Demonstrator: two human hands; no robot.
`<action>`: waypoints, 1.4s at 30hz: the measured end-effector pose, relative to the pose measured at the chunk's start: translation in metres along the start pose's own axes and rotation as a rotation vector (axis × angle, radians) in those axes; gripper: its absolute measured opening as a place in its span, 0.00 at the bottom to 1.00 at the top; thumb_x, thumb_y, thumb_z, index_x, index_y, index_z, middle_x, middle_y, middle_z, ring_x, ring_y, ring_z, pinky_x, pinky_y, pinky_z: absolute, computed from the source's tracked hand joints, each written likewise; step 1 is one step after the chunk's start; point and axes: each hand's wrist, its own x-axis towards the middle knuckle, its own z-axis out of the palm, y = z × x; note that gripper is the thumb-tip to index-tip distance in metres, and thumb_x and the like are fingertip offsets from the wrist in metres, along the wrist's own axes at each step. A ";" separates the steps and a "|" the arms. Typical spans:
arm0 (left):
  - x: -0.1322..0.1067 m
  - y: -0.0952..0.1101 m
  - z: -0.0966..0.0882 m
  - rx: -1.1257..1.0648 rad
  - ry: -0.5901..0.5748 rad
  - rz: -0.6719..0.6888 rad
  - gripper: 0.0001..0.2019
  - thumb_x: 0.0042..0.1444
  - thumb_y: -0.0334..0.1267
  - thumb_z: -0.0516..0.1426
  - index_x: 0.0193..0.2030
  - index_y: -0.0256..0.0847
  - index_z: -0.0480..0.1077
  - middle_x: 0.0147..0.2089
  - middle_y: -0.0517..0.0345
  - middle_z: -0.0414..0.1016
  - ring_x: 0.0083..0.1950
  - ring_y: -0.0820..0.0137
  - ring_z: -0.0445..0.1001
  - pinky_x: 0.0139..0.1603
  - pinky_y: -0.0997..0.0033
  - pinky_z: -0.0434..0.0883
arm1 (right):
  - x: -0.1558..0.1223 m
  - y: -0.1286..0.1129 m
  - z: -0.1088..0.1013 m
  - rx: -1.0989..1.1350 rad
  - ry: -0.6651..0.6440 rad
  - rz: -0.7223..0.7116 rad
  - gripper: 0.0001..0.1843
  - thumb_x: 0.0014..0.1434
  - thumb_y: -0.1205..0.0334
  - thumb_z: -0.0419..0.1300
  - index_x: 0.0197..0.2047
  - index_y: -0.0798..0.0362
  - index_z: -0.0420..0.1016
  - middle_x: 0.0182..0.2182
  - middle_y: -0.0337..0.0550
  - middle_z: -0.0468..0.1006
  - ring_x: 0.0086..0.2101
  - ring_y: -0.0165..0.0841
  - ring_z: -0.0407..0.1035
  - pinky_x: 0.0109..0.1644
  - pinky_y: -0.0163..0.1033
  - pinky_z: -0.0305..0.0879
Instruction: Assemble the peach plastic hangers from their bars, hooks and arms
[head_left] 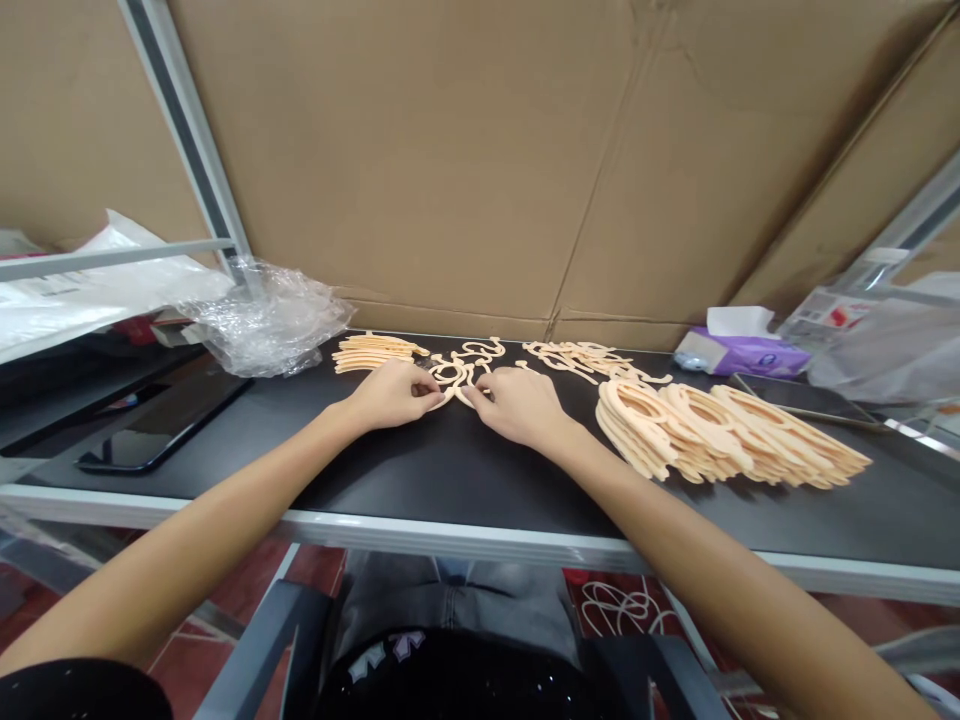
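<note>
My left hand [397,393] is closed in a pinch on the left side of a beige hanger [448,396], low over the black table. On its right side, my right hand [517,402] grips the same hanger between thumb and fingers. The two arms of the hanger meet between my hands, and its outer ends are hidden by my fingers. Just beyond lie loose beige hooks [482,348] with curved ends, partly overlapping the held piece in view. Behind my left hand is a row of stacked beige hangers [367,352].
Right of my right hand lie a heap of beige hooks [581,357] and a large fanned pile of beige hanger pieces [712,430]. A purple tissue box [757,355] stands behind them. Crumpled clear plastic [262,315] and a black phone [142,440] are at left. Cardboard [450,150] walls the back.
</note>
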 end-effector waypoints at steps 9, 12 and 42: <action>0.001 -0.001 0.003 0.060 0.001 -0.012 0.15 0.60 0.42 0.55 0.33 0.40 0.82 0.31 0.56 0.82 0.30 0.70 0.73 0.31 0.72 0.59 | 0.025 0.028 -0.017 -0.176 -0.070 0.210 0.23 0.68 0.60 0.45 0.47 0.56 0.82 0.46 0.58 0.82 0.47 0.46 0.76 0.48 0.45 0.67; 0.000 -0.002 0.004 0.065 0.021 -0.009 0.15 0.60 0.42 0.54 0.32 0.40 0.81 0.30 0.57 0.81 0.29 0.70 0.73 0.30 0.71 0.58 | 0.043 0.045 -0.018 -0.262 -0.136 0.248 0.21 0.65 0.63 0.50 0.52 0.57 0.80 0.49 0.61 0.80 0.50 0.48 0.75 0.50 0.47 0.67; -0.007 0.024 0.021 0.050 0.165 0.347 0.11 0.63 0.33 0.55 0.45 0.38 0.79 0.49 0.48 0.80 0.53 0.62 0.76 0.55 0.61 0.73 | 0.060 0.112 0.020 -0.446 -0.297 0.232 0.22 0.65 0.68 0.51 0.58 0.62 0.76 0.55 0.64 0.74 0.59 0.49 0.65 0.57 0.50 0.66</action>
